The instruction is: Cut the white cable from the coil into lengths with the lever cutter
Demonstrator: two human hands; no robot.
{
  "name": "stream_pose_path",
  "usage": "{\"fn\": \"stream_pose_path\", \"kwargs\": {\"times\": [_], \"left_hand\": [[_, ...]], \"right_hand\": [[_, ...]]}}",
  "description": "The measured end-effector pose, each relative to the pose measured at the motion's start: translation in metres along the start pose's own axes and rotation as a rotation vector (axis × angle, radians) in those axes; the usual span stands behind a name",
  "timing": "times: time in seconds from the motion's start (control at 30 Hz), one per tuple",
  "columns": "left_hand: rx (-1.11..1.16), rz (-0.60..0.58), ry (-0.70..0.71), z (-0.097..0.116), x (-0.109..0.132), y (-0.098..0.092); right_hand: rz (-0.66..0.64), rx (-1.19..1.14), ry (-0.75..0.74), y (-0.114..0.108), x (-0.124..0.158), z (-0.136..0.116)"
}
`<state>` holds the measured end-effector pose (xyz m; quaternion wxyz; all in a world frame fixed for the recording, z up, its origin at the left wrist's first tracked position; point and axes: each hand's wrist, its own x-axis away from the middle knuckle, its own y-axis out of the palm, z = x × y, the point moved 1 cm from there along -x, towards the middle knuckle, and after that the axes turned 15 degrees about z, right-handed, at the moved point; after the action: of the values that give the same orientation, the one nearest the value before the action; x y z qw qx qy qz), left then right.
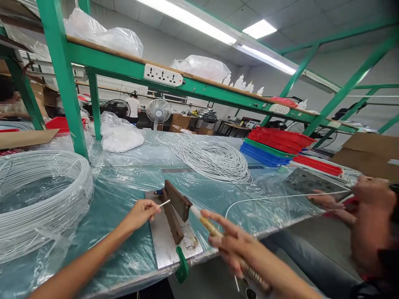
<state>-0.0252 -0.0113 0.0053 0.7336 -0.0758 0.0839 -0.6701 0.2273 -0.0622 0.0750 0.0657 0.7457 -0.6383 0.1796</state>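
Note:
My left hand [142,214] is closed in a pinch on a short white wire [165,203], whose free end points over the hinged jig. The jig has two brown bars, a raised one [177,200] and a lower one [173,222], on a metal base plate [160,245]. A handle with a white tip and yellowish wrap [209,225] sticks out from the raised bar. My right hand [233,245] is around this handle, its fingers loosely curled and slightly blurred. Below that hand, a thin white piece [236,284] shows; what holds it is unclear.
A green clamp [182,265] sits at the table edge. Coiled white wire lies at left [84,178] and at back [215,160]. Red and blue trays [264,153] stand at right. A co-worker's hands [370,203] work beside me with wire, near a metal plate [311,181].

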Motion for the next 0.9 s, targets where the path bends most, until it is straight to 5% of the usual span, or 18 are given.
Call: {"fn": "stream_pose_path", "kwargs": {"times": [0.2, 0.4, 0.53, 0.67, 0.83, 0.9], "left_hand": [[-0.196, -0.113, 0.093, 0.048, 0.030, -0.036], [-0.042, -0.128, -0.041, 0.074, 0.050, -0.057], [0.051, -0.081, -0.146, 0.074, 0.059, -0.063], [0.136, 0.008, -0.203, 0.073, 0.062, -0.069], [0.281, 0.152, -0.202, 0.084, 0.058, -0.080], [0.369, 0.252, -0.172, 0.091, 0.056, -0.084]], "right_hand": [[-0.153, -0.314, -0.083, 0.006, -0.055, -0.121], [-0.097, -0.329, -0.164, 0.048, -0.160, -0.179], [0.113, -0.169, -0.204, 0.081, -0.215, -0.185], [0.138, -0.102, -0.254, 0.101, -0.238, -0.175], [0.227, -0.117, -0.483, 0.103, -0.208, -0.148], [0.107, -0.111, -0.601, 0.100, -0.174, -0.128]]}}
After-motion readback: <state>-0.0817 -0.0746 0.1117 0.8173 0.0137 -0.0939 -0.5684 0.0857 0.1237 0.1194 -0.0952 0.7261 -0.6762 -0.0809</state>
